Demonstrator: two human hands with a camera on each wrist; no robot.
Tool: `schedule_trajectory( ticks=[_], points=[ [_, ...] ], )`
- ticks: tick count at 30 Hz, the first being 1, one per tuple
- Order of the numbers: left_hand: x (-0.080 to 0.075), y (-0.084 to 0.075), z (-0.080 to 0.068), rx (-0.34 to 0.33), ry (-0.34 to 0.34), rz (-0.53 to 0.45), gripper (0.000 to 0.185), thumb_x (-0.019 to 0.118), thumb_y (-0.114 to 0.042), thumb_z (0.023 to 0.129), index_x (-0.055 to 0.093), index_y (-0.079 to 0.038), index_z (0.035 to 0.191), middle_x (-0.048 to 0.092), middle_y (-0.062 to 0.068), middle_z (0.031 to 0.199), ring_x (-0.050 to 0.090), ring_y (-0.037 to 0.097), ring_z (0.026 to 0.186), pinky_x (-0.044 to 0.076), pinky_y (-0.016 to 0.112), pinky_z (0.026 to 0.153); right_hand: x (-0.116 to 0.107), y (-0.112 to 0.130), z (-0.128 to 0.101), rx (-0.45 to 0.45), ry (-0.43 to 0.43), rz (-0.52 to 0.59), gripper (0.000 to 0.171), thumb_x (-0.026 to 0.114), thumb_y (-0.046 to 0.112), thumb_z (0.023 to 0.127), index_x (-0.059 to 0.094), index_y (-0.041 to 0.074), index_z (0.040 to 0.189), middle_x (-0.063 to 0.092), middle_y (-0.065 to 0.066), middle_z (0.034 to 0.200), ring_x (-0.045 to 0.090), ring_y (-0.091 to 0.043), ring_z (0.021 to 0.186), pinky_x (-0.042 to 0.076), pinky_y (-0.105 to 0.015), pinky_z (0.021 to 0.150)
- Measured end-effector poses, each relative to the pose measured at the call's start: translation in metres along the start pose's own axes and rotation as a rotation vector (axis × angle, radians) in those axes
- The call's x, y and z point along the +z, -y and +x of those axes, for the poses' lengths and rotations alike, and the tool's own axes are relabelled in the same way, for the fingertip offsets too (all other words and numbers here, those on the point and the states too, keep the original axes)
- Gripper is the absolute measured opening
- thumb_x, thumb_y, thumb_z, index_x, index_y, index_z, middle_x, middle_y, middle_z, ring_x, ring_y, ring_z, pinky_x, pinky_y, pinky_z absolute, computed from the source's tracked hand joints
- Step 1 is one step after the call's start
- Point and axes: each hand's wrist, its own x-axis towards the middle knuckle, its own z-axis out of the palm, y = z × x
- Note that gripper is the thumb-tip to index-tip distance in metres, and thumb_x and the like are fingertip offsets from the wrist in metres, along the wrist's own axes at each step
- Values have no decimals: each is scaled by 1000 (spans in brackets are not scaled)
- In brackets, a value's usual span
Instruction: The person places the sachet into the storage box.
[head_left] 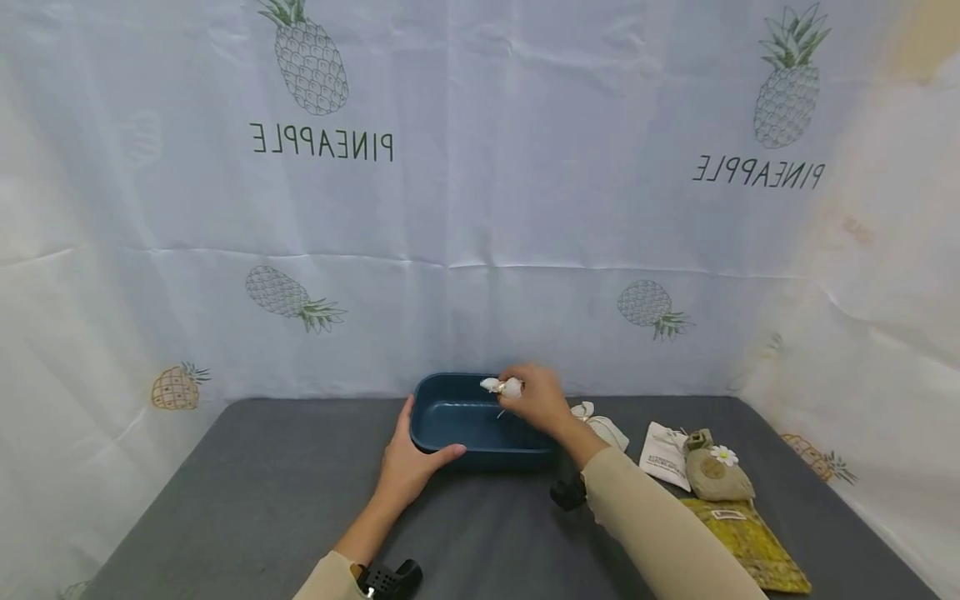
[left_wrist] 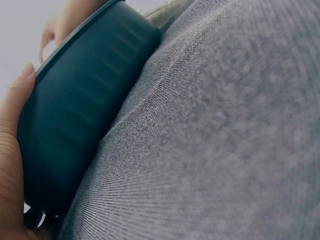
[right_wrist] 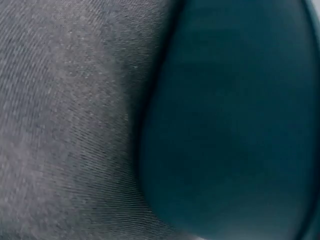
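A dark blue rectangular plastic bin stands near the table's far edge. My left hand holds its front left corner, thumb along the front wall and fingers round the left side. In the left wrist view, the thumb lies against the bin's ribbed wall. Over the right part of the bin, my right hand pinches a small white cloth pouch with a gathered neck. The bin's wall fills much of the right wrist view, where the right hand itself is out of sight.
Right of the bin lies a cream drawstring pouch, partly behind the right arm. Further right are a white printed pouch, a brown pouch with a daisy, and a yellow patterned pouch. A pineapple-print curtain hangs behind the grey table.
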Motion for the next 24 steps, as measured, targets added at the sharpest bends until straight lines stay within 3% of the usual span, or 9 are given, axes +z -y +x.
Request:
schedule_trajectory(
  ticks=[6,12,19,24],
  points=[
    [-1,0,1,-2,4,4,115,88,-43,76,17,-21,163,31,19,165,41,43,145,37,66,111,12,-3,3,35,188,-92,25,81,19,82,76,15,106,73,-5,106,60,-15,83,52,-33,69],
    [0,0,-1,-3,13,2,115,88,-45,76,17,-23,163,32,19,164,43,44,144,39,66,109,20,-3,5,109,329,-202,27,81,22,85,75,17,111,72,-6,111,65,-19,94,54,-42,83],
    [-1,-2,-1,-4,14,-2,114,88,-43,76,17,-23,163,33,19,164,43,45,143,39,67,108,25,-6,6,138,393,-220,37,81,30,86,73,16,119,70,-8,116,66,-23,103,54,-44,88],
    [-2,0,0,-5,16,-4,115,88,-44,76,17,-23,163,32,19,165,42,45,144,39,67,108,27,-4,5,136,416,-276,45,79,42,87,69,18,123,66,-9,116,64,-24,99,54,-44,83]
  ],
)
